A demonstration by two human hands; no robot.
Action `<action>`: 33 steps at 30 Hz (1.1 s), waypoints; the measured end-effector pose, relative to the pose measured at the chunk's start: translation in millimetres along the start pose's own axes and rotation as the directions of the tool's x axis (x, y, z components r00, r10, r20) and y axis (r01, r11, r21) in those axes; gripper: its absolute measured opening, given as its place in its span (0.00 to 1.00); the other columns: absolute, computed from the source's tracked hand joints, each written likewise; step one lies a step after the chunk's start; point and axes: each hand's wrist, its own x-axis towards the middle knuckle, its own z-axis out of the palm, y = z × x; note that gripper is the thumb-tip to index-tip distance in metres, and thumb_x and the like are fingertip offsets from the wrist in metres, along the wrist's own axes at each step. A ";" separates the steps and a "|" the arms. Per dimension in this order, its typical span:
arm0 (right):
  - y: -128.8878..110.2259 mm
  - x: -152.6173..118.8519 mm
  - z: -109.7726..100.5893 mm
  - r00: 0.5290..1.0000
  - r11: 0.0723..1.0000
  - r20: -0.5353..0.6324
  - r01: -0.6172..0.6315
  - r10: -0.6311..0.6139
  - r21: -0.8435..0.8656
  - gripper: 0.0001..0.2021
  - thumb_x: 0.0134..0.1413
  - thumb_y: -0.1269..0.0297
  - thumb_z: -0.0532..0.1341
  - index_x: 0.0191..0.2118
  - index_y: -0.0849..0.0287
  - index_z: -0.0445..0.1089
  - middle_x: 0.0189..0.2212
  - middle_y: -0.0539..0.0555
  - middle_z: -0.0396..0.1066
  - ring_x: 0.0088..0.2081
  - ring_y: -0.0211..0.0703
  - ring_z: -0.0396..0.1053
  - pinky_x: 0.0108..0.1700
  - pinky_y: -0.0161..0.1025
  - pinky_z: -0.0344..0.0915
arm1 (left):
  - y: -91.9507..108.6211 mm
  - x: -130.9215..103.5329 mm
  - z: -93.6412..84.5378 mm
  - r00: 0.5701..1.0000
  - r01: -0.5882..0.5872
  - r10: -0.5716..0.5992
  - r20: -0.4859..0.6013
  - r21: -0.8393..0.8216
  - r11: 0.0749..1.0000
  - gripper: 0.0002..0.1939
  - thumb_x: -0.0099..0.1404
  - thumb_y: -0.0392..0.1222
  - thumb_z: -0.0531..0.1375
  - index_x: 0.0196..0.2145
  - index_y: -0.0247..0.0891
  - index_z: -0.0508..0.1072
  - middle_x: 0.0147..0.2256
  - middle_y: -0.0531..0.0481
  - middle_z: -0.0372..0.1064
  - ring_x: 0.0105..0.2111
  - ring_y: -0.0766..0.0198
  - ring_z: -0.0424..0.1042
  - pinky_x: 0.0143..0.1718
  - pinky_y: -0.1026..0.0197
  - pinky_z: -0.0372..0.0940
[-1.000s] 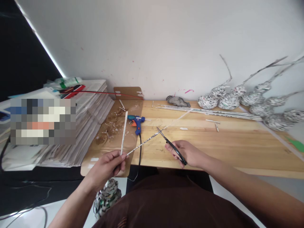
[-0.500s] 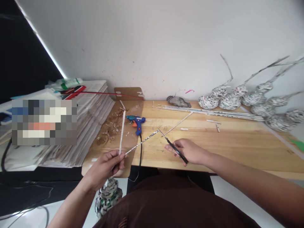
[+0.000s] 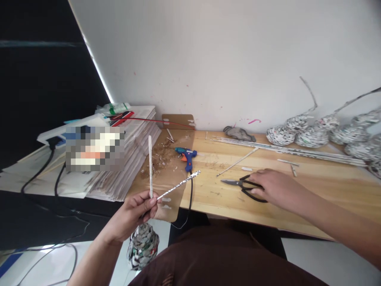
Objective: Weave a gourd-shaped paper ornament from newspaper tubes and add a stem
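My left hand [image 3: 142,207] is closed, with thumb and fingers pinching two rolled paper tubes. The plain white tube [image 3: 150,165] stands upright, while the patterned tube [image 3: 180,184] slants up to the right. Below that hand hangs a woven paper gourd [image 3: 143,247]; whether the tubes join it is hidden behind my fingers. Over on the right, black-handled scissors [image 3: 238,183] lie low at the tabletop, blades pointing left. My right hand [image 3: 269,184] has its fingers around their handles.
A blue glue gun [image 3: 187,156] rests on a scrap-strewn brown board [image 3: 154,159]. Long paper tubes [image 3: 288,150] and a grey glove [image 3: 239,134] lie along the back. Woven paper gourds [image 3: 311,133] stand at right. Stacked paper [image 3: 143,137] fills the left, with black cables [image 3: 37,174].
My right hand has carried the scissors away from the patterned tube, rightward and down to the table. The patterned tube now looks shorter. The view has turned left.
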 end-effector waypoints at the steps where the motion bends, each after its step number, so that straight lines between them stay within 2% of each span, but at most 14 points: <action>1: -3.3 1.4 -1.8 0.999 0.999 -0.026 0.035 -0.035 -0.002 0.05 0.58 0.64 0.61 0.35 0.57 0.74 0.35 0.59 0.76 0.41 0.57 0.73 0.40 0.45 0.63 | -0.2 -0.6 -0.3 1.000 0.002 -0.002 -0.002 0.003 1.000 0.17 0.59 0.52 0.70 0.33 0.35 0.74 0.23 0.53 0.66 0.23 0.73 0.58 0.22 0.72 0.49; 5: -37.2 18.7 -7.6 0.992 0.983 -0.089 0.104 -0.092 0.150 0.12 0.64 0.65 0.55 0.32 0.56 0.75 0.33 0.57 0.77 0.36 0.51 0.73 0.40 0.44 0.63 | 1.2 -5.3 -3.2 1.000 -0.016 0.016 -0.018 -0.011 1.000 0.17 0.58 0.52 0.70 0.31 0.35 0.74 0.22 0.54 0.65 0.21 0.73 0.56 0.21 0.71 0.49; 7: -61.1 39.3 -8.4 0.993 0.951 -0.074 0.113 -0.095 0.289 0.12 0.64 0.68 0.53 0.39 0.55 0.76 0.40 0.56 0.79 0.42 0.50 0.75 0.45 0.43 0.64 | 4.9 -9.8 -5.4 0.998 -0.033 0.031 -0.047 -0.033 0.999 0.17 0.55 0.52 0.72 0.31 0.35 0.74 0.22 0.54 0.65 0.21 0.73 0.58 0.22 0.71 0.51; 8: -73.0 53.1 -8.1 0.996 0.933 -0.055 0.081 -0.066 0.350 0.12 0.63 0.68 0.55 0.42 0.56 0.76 0.44 0.57 0.79 0.46 0.50 0.75 0.47 0.42 0.64 | 8.1 -12.7 -6.4 0.997 -0.039 0.036 -0.066 -0.042 0.998 0.18 0.54 0.51 0.73 0.31 0.35 0.75 0.23 0.53 0.66 0.22 0.72 0.60 0.22 0.71 0.53; 10: -94.1 85.4 -5.7 0.999 0.913 -0.016 -0.025 0.034 0.406 0.14 0.65 0.57 0.55 0.42 0.57 0.76 0.42 0.59 0.79 0.44 0.53 0.75 0.44 0.43 0.65 | 17.8 -18.8 -7.3 0.993 -0.066 0.061 -0.106 -0.044 0.997 0.18 0.52 0.51 0.74 0.32 0.35 0.75 0.23 0.53 0.67 0.23 0.71 0.62 0.22 0.70 0.54; 12: -110.6 119.1 -1.3 0.997 0.906 -0.002 -0.070 0.078 0.418 0.26 0.64 0.43 0.52 0.35 0.60 0.77 0.38 0.65 0.79 0.42 0.58 0.76 0.41 0.44 0.66 | 32.2 -24.1 -6.2 0.983 -0.132 0.129 -0.129 -0.013 0.991 0.18 0.52 0.51 0.73 0.32 0.35 0.75 0.23 0.52 0.67 0.22 0.71 0.61 0.21 0.70 0.53; 14: -122.4 147.4 4.1 0.993 0.892 0.000 -0.106 0.118 0.440 0.31 0.59 0.35 0.53 0.33 0.61 0.77 0.39 0.68 0.79 0.46 0.63 0.75 0.43 0.46 0.66 | 51.0 -26.7 -2.6 0.967 -0.219 0.222 -0.123 0.037 0.975 0.18 0.54 0.52 0.72 0.31 0.35 0.75 0.22 0.51 0.67 0.20 0.71 0.59 0.20 0.69 0.52; 16: -129.6 166.2 9.1 0.986 0.866 -0.001 -0.144 0.165 0.478 0.28 0.55 0.37 0.59 0.33 0.61 0.77 0.42 0.69 0.78 0.50 0.66 0.74 0.46 0.46 0.66 | 72.9 -25.4 2.7 0.950 -0.293 0.298 -0.095 0.070 0.954 0.18 0.55 0.53 0.71 0.33 0.36 0.75 0.21 0.52 0.67 0.19 0.71 0.57 0.19 0.69 0.50; 18: -131.8 174.8 12.3 0.976 0.822 0.009 -0.186 0.216 0.538 0.19 0.50 0.46 0.67 0.32 0.61 0.76 0.43 0.68 0.77 0.52 0.66 0.73 0.47 0.46 0.66 | 95.9 -20.0 9.2 0.924 -0.373 0.378 -0.063 0.079 0.925 0.17 0.56 0.52 0.71 0.34 0.37 0.75 0.23 0.51 0.70 0.20 0.70 0.60 0.20 0.68 0.52; 21: -125.4 171.6 12.8 0.958 0.694 0.075 -0.253 0.276 0.675 0.12 0.44 0.57 0.71 0.27 0.60 0.72 0.35 0.66 0.78 0.44 0.64 0.76 0.41 0.45 0.68 | 127.5 -6.7 20.8 0.867 -0.499 0.496 0.053 0.125 0.858 0.15 0.58 0.51 0.69 0.36 0.38 0.76 0.24 0.51 0.72 0.21 0.69 0.62 0.21 0.67 0.55; 25: -104.7 143.6 8.7 0.949 0.370 0.179 -0.270 0.261 0.889 0.10 0.50 0.59 0.65 0.27 0.59 0.67 0.23 0.56 0.73 0.26 0.46 0.74 0.25 0.37 0.65 | 155.0 20.8 38.9 0.723 -0.682 0.682 0.107 0.264 0.682 0.12 0.61 0.49 0.68 0.34 0.36 0.76 0.29 0.49 0.77 0.30 0.64 0.72 0.34 0.62 0.65; 29: -82.0 100.4 1.0 0.942 0.025 0.097 -0.111 0.321 0.993 0.11 0.49 0.58 0.63 0.32 0.56 0.62 0.24 0.48 0.67 0.22 0.35 0.67 0.20 0.30 0.58 | 165.4 69.3 55.6 0.651 -0.733 0.757 0.054 0.303 0.609 0.13 0.56 0.48 0.70 0.32 0.35 0.78 0.33 0.47 0.79 0.35 0.60 0.75 0.41 0.58 0.66; 31: -72.9 79.1 -5.5 0.919 -0.088 0.019 0.017 0.394 0.996 0.15 0.46 0.55 0.65 0.34 0.55 0.59 0.24 0.45 0.64 0.21 0.33 0.64 0.19 0.29 0.54 | 167.4 98.5 63.1 0.629 -0.743 0.777 -0.001 0.291 0.602 0.14 0.54 0.47 0.70 0.34 0.34 0.79 0.34 0.46 0.79 0.35 0.60 0.75 0.42 0.58 0.66; 33: -66.3 60.8 -14.4 0.892 -0.154 -0.047 0.129 0.450 0.980 0.19 0.42 0.53 0.68 0.34 0.54 0.59 0.24 0.44 0.62 0.20 0.32 0.60 0.18 0.29 0.50 | 168.8 124.7 71.3 0.594 -0.761 0.804 -0.036 0.298 0.576 0.15 0.53 0.48 0.70 0.34 0.34 0.79 0.32 0.46 0.79 0.34 0.60 0.75 0.40 0.58 0.67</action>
